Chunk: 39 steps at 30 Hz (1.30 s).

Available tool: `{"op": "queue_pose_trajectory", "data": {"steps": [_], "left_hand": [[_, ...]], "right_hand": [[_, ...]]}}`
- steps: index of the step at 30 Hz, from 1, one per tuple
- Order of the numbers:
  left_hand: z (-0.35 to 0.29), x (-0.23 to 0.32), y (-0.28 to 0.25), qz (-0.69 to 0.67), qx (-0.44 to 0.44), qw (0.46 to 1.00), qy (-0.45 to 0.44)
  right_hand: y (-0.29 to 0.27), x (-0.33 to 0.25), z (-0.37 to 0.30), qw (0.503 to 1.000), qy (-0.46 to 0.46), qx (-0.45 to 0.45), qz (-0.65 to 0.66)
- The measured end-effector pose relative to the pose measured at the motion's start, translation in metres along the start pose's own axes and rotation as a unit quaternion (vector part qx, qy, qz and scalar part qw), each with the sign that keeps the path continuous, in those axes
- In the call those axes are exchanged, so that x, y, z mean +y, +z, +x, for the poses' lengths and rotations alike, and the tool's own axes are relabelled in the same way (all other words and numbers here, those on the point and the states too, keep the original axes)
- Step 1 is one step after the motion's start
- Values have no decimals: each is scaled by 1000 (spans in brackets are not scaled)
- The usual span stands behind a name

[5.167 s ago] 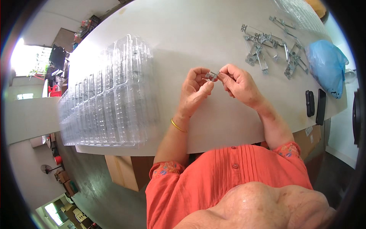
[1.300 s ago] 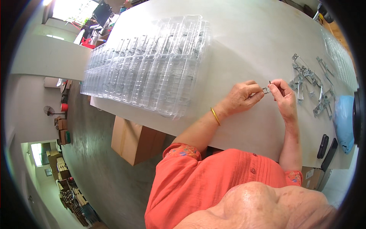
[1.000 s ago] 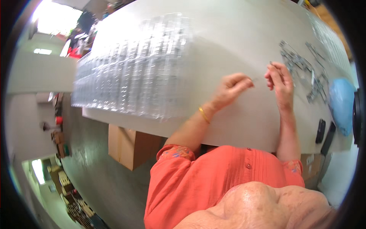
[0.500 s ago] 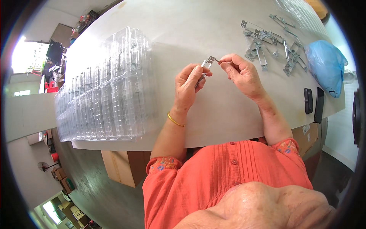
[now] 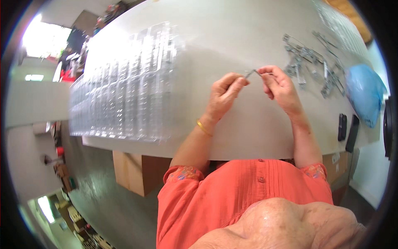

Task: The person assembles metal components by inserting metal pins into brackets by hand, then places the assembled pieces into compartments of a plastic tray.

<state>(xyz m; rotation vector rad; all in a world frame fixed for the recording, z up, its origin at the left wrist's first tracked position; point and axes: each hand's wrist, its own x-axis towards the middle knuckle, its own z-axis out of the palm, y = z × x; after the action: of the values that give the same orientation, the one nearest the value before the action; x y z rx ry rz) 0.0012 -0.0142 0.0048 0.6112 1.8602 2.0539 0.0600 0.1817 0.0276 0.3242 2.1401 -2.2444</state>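
Observation:
Above the middle of the white table (image 5: 244, 124), a small silvery metal bracket (image 5: 253, 72) spans my two hands. The fingers of my left hand (image 5: 224, 94) are closed round its left end and cover much of it. On the other side, the thumb and fingers of my right hand (image 5: 283, 90) pinch the bracket's thin rod-like end. Motion blurs the picture, so its fine shape cannot be made out. Beyond my right hand lies a loose pile of similar metal brackets with long thin arms (image 5: 326, 74).
Clear plastic trays (image 5: 120, 103) with many slots stand stacked on the left, more clear trays (image 5: 338, 20) at the far right. A blue plastic bag (image 5: 365, 94) sits at the right edge, near a black case (image 5: 342, 127) and a flat black object (image 5: 352, 133). A cardboard box (image 5: 127, 170) stands below the table.
The view has shifted, so the table's things sit elsewhere in the picture. The bracket has turned between my hands and now shows narrow; my left fingers cover more of it.

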Motion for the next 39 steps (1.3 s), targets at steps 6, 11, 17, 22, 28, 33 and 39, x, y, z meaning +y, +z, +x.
{"op": "queue_pose_trajectory", "data": {"steps": [6,11,17,22,28,33,39], "left_hand": [[2,-10,7,32,-60,995,69],[0,-1,0,71,-69,994,49],[0,0,4,86,-93,988,86],[-3,-2,4,112,-119,981,107],[-1,-12,8,54,-157,983,74],[1,6,-5,-25,-60,996,-53],[6,-3,0,-106,-29,992,-57]], "right_hand": [[-9,1,0,996,42,-27,72],[-14,0,6,978,94,-96,161],[-17,5,7,983,95,-83,134],[-11,-2,1,996,85,-32,26],[-22,17,7,992,-29,56,-107],[-10,-2,4,996,-20,73,-41],[1,-5,-5,996,-34,29,-73]]}}
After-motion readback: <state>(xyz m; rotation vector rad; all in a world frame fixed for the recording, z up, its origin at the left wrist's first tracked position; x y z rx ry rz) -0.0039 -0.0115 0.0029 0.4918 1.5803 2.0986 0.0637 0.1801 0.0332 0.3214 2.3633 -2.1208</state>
